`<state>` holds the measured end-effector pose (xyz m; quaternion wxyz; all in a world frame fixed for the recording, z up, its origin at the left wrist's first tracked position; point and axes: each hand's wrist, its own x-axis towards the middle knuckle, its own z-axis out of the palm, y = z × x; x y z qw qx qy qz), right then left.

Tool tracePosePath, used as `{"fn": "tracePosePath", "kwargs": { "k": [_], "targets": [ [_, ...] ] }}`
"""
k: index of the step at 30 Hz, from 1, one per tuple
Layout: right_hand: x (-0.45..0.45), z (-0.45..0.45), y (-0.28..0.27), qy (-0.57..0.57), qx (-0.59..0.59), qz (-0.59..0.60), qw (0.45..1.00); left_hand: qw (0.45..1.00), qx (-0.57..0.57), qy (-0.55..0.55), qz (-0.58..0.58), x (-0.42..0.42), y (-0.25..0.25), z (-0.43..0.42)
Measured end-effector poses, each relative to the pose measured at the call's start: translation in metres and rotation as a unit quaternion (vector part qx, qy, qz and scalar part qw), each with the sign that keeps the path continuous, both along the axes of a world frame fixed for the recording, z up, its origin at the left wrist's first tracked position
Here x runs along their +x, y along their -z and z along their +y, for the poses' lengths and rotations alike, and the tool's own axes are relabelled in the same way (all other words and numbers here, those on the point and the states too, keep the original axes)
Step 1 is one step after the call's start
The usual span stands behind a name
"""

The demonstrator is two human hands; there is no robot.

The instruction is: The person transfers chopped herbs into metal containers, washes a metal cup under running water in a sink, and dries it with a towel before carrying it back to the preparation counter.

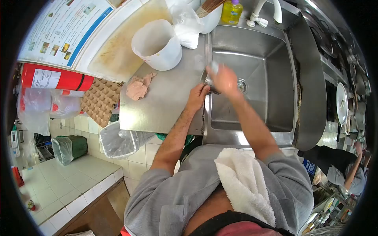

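Metal piece (213,89): at the 9 o'clock rim of the sink (275,90), between both hands; long axis hidden by fingers.
Left hand (197,97): fingers closed on the metal piece, which lies at its 2 o'clock.
Right hand (224,80): blurred, apparently clenched on a whitish item (214,67) at its 11 o'clock; metal piece just beside it, at 8 to 9 o'clock. Nearer hand: left, in contact.
White tub (167,55): at the left hand's 11 o'clock; inner wall visible.
Plastic bag (187,33): white contents.
Soap bottle (231,15): yellow liquid.
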<state>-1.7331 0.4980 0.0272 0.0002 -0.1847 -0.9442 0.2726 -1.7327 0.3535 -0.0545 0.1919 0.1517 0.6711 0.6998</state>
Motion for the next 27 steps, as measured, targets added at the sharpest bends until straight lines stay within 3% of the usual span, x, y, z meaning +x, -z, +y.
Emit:
{"fn": "tracePosePath", "kwargs": {
  "k": [1, 2, 3, 4, 6, 7, 8, 9, 10, 11, 12, 13, 14, 15, 16, 17, 18, 19, 20, 21, 22, 23, 24, 25, 26, 27],
  "targets": [
    [-0.014, 0.018, 0.012, 0.004, 0.0, -0.002, 1.0, 0.994, -0.096, 0.021, 0.054, 0.001, 0.002, -0.004],
    [-0.031, 0.044, 0.031, 0.002, -0.223, -0.082, 0.971, 0.981, -0.156, 0.038, 0.106, -0.001, -0.005, -0.007],
    [-0.041, 0.054, 0.026, -0.004, -0.433, -0.15, 0.889, 0.98, -0.155, 0.043, 0.115, -0.004, -0.006, -0.004],
    [-0.043, 0.059, 0.024, -0.005, -0.431, -0.142, 0.891, 0.986, -0.102, 0.031, 0.124, -0.008, -0.007, -0.003],
    [-0.022, 0.042, -0.001, -0.04, -0.189, -0.11, 0.975, 0.991, -0.051, 0.011, 0.124, -0.005, -0.009, -0.001],
    [-0.001, 0.021, 0.004, -0.041, -0.191, -0.115, 0.974, 0.997, 0.017, 0.048, 0.058, 0.001, -0.018, 0.001],
    [0.019, -0.003, 0.011, -0.068, 0.0, 0.169, 0.983, 0.993, 0.086, 0.087, -0.003, -0.001, -0.023, 0.004],
    [0.032, -0.017, 0.016, -0.086, 0.191, 0.429, 0.878, 0.993, 0.083, 0.088, -0.008, 0.003, -0.019, 0.002],
    [0.03, -0.016, 0.017, -0.087, 0.189, 0.426, 0.88, 0.996, 0.052, 0.075, -0.006, 0.007, -0.014, 0.0],
    [0.02, -0.011, 0.018, -0.054, 0.135, 0.306, 0.941, 0.998, 0.021, 0.063, 0.001, 0.005, -0.011, 0.0],
    [0.013, -0.004, 0.02, -0.021, 0.077, 0.174, 0.981, 0.99, -0.112, 0.09, -0.001, 0.002, -0.024, -0.004],
    [-0.001, 0.013, 0.033, -0.025, 0.071, 0.162, 0.984, 0.989, -0.115, 0.088, -0.015, 0.01, -0.016, -0.007],
    [-0.033, 0.043, 0.046, -0.045, -0.18, -0.035, 0.982, 0.985, -0.131, 0.113, 0.032, 0.007, -0.006, -0.006],
    [-0.053, 0.061, 0.048, -0.058, -0.412, -0.218, 0.883, 0.975, -0.144, 0.141, 0.089, -0.001, -0.002, -0.004],
    [-0.05, 0.062, 0.042, -0.056, -0.412, -0.21, 0.885, 0.966, -0.204, 0.138, 0.08, -0.004, -0.002, -0.003],
    [-0.044, 0.058, 0.032, -0.053, -0.303, -0.151, 0.94, 0.966, -0.201, 0.138, 0.088, -0.008, -0.012, 0.001],
    [-0.03, 0.047, 0.027, -0.049, -0.193, -0.098, 0.975, 0.99, -0.105, 0.092, 0.02, -0.005, -0.026, 0.002],
    [-0.004, 0.025, 0.026, -0.05, -0.196, -0.105, 0.974, 0.998, -0.01, 0.043, -0.053, 0.001, -0.031, -0.001],
    [0.02, 0.001, 0.022, -0.058, -0.041, 0.131, 0.989, 0.993, 0.0, 0.106, -0.048, -0.006, -0.015, -0.008],
    [0.032, -0.012, 0.019, -0.06, 0.116, 0.355, 0.926, 0.993, -0.002, 0.105, -0.051, -0.006, -0.017, -0.008],
    [0.032, -0.011, 0.008, -0.06, 0.111, 0.35, 0.928, 0.994, -0.003, 0.095, -0.054, 0.0, -0.021, -0.007],
    [0.024, -0.004, -0.014, -0.038, 0.022, 0.175, 0.983, 0.995, -0.002, 0.086, -0.053, 0.003, -0.024, -0.006],
    [0.015, 0.002, -0.025, -0.014, -0.066, -0.004, 0.998, 0.995, 0.01, 0.08, -0.064, 0.002, -0.02, -0.003],
    [0.01, 0.018, -0.004, -0.012, -0.068, -0.008, 0.998, 0.994, 0.008, 0.082, -0.068, 0.008, -0.017, -0.006],
    [0.0, 0.046, 0.033, 0.005, -0.394, -0.108, 0.913, 0.992, -0.036, 0.089, -0.076, 0.008, -0.018, -0.007],
    [-0.007, 0.065, 0.06, 0.015, -0.671, -0.188, 0.717, 0.989, -0.079, 0.098, -0.076, 0.001, -0.02, -0.006]
  ]
}}
